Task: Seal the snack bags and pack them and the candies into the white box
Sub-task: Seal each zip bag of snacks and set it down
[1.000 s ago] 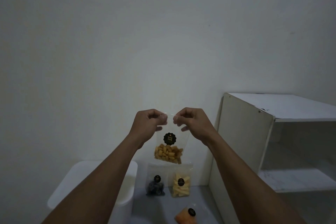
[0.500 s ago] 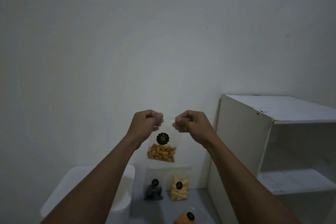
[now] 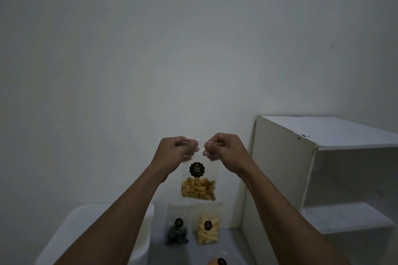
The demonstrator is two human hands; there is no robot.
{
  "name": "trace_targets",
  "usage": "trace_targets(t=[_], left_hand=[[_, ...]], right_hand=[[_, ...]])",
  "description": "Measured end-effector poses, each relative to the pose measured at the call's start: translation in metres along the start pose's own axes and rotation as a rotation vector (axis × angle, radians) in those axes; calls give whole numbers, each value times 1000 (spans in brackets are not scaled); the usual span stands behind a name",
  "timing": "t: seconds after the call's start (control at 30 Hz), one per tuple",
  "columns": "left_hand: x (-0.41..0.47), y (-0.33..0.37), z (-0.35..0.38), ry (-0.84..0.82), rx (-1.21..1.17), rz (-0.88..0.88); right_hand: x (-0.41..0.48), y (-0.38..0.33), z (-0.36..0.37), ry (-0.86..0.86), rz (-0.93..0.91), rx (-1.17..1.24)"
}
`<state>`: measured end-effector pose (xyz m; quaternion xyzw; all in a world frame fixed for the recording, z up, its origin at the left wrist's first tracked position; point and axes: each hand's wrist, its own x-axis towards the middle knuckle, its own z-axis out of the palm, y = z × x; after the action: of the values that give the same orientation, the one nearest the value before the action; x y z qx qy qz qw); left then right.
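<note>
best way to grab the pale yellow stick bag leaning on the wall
Pinch the empty clear top strip of the pale yellow stick bag, above its round dark sticker, coming from above and in front. It stands upright against the wall with the sticks settled low, so the top is flat film. The dark snack bag stands close on its left, so avoid a side approach.

since a second ago the clear snack bag [image 3: 198, 180] of yellow bits has swung nearer the white shelf unit [image 3: 282, 170] after drifting away from it half a second back, and now hangs straighter. the left hand [image 3: 175, 153] and right hand [image 3: 224, 150] have edged closer together along the bag's top edge, both pinching it well clear of the shelf unit.
</note>
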<state>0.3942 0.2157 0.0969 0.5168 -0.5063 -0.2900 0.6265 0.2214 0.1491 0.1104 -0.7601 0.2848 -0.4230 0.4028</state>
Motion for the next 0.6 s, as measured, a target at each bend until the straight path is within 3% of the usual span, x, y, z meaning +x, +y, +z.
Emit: trace_targets(t=[0.1, 0.27, 0.4, 0.53, 0.6], left_hand=[[2, -1, -5, 37, -63, -54], [7, -2, -10, 117, 63, -9], [7, -5, -3, 137, 182, 6], [9, 2, 10, 421, 448, -2], [11, 6, 14, 421, 425, -73]], right_hand=[[1, 2, -4, -3, 18, 23], [0, 4, 1, -105, 47, 12], [4, 0, 5, -6, 20, -52], [4, 6, 11, 91, 7, -112], [3, 11, 16, 126, 8, -157]])
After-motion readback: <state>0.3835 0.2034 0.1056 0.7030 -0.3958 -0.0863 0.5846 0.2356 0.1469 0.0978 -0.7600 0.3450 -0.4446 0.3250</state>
